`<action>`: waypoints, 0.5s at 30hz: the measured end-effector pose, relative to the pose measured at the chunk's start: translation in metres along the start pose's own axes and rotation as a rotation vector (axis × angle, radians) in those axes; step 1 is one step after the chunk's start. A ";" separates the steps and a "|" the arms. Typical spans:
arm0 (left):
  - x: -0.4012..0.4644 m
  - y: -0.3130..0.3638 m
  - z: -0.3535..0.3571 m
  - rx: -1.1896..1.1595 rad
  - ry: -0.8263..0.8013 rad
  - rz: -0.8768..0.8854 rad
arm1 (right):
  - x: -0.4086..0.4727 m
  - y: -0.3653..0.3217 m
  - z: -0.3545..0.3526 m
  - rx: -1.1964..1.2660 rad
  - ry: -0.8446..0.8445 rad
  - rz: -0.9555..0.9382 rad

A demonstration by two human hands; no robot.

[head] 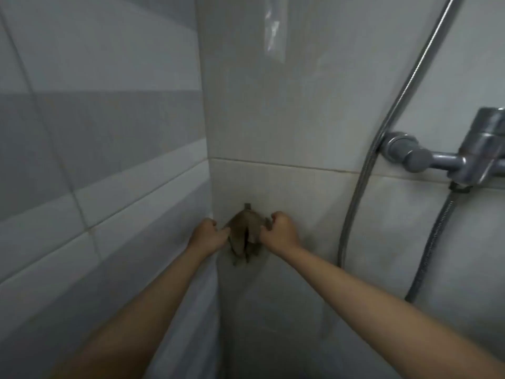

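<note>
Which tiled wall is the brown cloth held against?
The pale wall right of the corner, bearing the shower mixer; the brown cloth is not on the grey-banded wall.

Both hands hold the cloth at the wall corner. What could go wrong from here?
1. The left hand and right hand grip only the edges of the cloth, so it may slip and drop.
2. The hose hangs just beside the right hand; a wide wipe might snag it or bump the tap.

A chrome metal shower mixer [475,157] sits on the pale tiled wall [273,105]. A ribbed silver hose [355,198] curves down left of the mixer. Grey banded tiles [95,119] lie farther left.
</note>
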State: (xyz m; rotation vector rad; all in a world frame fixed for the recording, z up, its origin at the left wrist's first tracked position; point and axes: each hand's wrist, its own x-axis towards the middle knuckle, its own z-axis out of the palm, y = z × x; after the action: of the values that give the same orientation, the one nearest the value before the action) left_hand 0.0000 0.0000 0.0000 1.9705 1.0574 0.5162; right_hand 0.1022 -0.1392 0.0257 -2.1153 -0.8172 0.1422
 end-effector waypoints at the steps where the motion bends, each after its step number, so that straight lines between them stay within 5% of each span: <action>1: 0.004 -0.004 0.003 -0.067 -0.008 -0.029 | 0.002 0.002 0.007 0.059 0.020 0.054; 8: 0.072 -0.056 0.063 -0.537 -0.118 -0.308 | 0.010 0.004 0.046 0.445 0.162 0.375; 15: 0.030 -0.008 0.048 -0.830 -0.163 -0.344 | 0.012 -0.003 0.039 0.436 0.131 0.285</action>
State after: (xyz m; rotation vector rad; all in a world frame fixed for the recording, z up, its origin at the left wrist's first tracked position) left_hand 0.0447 0.0048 -0.0347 1.0594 0.8580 0.4863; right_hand 0.0957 -0.1045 0.0055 -1.7908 -0.3616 0.3000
